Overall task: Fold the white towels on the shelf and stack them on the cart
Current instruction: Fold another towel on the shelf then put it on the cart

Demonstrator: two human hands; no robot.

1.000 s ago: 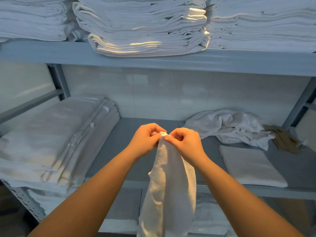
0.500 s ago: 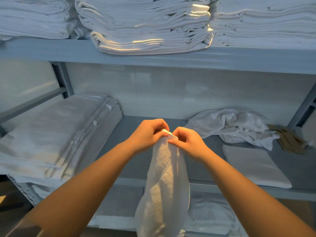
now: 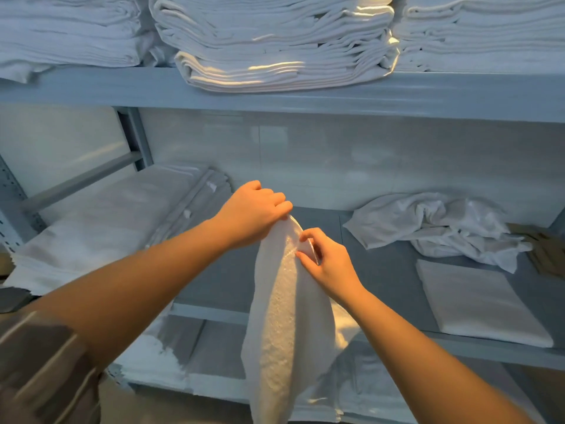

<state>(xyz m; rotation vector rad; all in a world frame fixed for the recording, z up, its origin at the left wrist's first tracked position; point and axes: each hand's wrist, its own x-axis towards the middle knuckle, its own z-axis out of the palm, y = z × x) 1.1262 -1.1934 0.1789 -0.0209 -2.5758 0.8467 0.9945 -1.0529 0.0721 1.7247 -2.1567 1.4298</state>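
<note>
Closest to the camera, between the two forearms, a white terry towel (image 3: pixel 284 325) hangs in front of the shelving, its lower end running out of view at the bottom. The left hand (image 3: pixel 252 214) has its fingers curled over the towel's top corner and grips it from above. The right hand (image 3: pixel 328 261) sits a little lower and just beside it, thumb and fingertips pinching the towel's edge.

The cloth looks light, soft and wholly limp: it droops into a long narrow drape with no stiffness of its own, so it will likely sag wherever it is unsupported. Its looped surface should give a sure, non-slip hold. A sound way to handle it is probably by the corners and hemmed edge, with the right hand working along the top edge to find the second corner so the towel can be spread flat before folding.

Beyond the hands, on the grey middle shelf (image 3: pixel 382 270), a folded white towel (image 3: pixel 480 304) lies at the right, and just behind it a crumpled heap of white towels (image 3: pixel 434 228) waits unfolded. At the left is a stack of folded sheets (image 3: pixel 116 228). Farthest off, the top shelf (image 3: pixel 336 96) carries piles of folded white linen (image 3: pixel 281 47). No cart is in view.
</note>
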